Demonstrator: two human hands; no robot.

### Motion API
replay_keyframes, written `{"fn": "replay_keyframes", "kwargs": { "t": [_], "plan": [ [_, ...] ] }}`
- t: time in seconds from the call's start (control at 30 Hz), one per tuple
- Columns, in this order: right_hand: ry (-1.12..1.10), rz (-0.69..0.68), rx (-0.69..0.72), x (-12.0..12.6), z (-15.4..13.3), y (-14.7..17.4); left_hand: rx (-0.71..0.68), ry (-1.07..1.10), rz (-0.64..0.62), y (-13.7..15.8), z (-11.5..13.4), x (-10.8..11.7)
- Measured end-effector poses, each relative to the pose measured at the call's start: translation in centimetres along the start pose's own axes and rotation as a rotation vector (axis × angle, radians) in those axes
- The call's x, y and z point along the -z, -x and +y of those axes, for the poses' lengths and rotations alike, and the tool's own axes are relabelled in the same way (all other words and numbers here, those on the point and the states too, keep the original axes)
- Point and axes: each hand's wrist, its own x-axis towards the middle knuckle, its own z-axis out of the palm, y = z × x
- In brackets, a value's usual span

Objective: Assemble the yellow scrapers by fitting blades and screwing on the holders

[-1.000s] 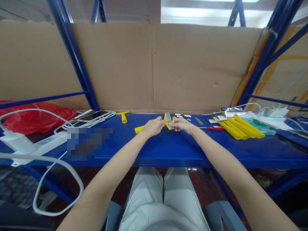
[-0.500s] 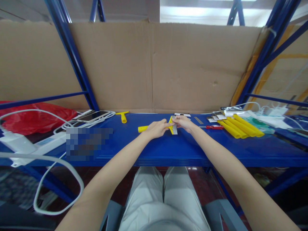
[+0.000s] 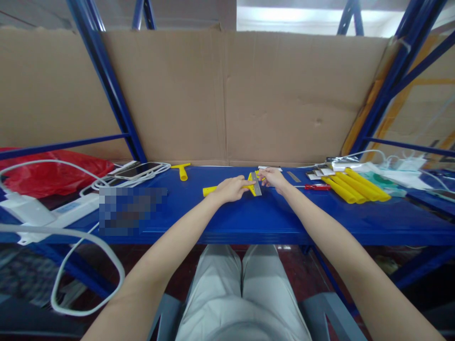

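Note:
A yellow scraper (image 3: pixel 209 191) lies crosswise in my left hand (image 3: pixel 230 189), which is closed around its handle with a finger stretched toward the head. A flat metal blade (image 3: pixel 256 185) rests against the scraper's yellow head, and the left fingertip touches it. Just to the right, my right hand (image 3: pixel 275 179) is pinched shut beside the blade. A small yellow piece (image 3: pixel 263 178) shows at its fingertips, partly hidden by them. Beyond that hand lies a red-handled screwdriver (image 3: pixel 317 187), its shaft pointing left. A loose metal blade (image 3: pixel 294 177) lies behind the right wrist.
Several yellow handle tubes (image 3: pixel 359 187) lie to the right on the blue table (image 3: pixel 227 222). A T-shaped yellow scraper body (image 3: pixel 183 173) is at the back left. White cables, a power strip (image 3: pixel 76 210) and a red bag (image 3: pixel 53 173) occupy the left. Cardboard (image 3: pixel 227 94) stands behind.
My right hand has moved slightly off the blade, and a small yellow piece now shows at its fingertips. The blade has tilted a little on the scraper head. My left hand keeps its grip.

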Motion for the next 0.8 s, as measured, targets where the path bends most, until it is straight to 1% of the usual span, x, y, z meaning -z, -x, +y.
{"fn": "replay_keyframes", "kwargs": {
  "t": [0.1, 0.2, 0.27, 0.4, 0.47, 0.57, 0.7, 0.73, 0.8],
  "plan": [
    [0.049, 0.120, 0.027, 0.7, 0.0, -0.4, 0.020, 0.026, -0.021, 0.1, -0.3, -0.1],
    [0.142, 0.187, 0.049, 1.5, 0.3, -0.9, 0.033, 0.039, -0.039, 0.1, -0.6, -0.3],
    [0.260, 0.214, 0.063, 1.9, 0.7, -1.3, 0.036, 0.040, -0.050, 0.0, -0.8, -0.4],
    [0.599, 0.252, 0.081, 2.8, 1.2, -2.0, 0.028, 0.025, -0.067, 0.0, -1.0, -0.6],
    [0.706, 0.267, 0.066, 3.4, 1.3, -2.1, 0.028, 0.018, -0.074, 0.0, -1.0, -0.6],
    [0.755, 0.283, 0.013, 4.6, 1.3, -2.0, 0.024, 0.007, -0.076, 0.0, -1.0, -0.6],
    [0.774, 0.354, -0.034, 6.2, 1.4, -1.9, 0.018, -0.029, -0.080, 0.0, -0.8, -0.7],
    [0.780, 0.351, -0.041, 6.4, 1.5, -1.9, 0.017, -0.040, -0.085, 0.0, -0.7, -0.7],
    [0.804, 0.301, -0.045, 6.4, 1.9, -2.0, 0.015, -0.058, -0.096, 0.0, -0.5, -0.7]
  ]
}}
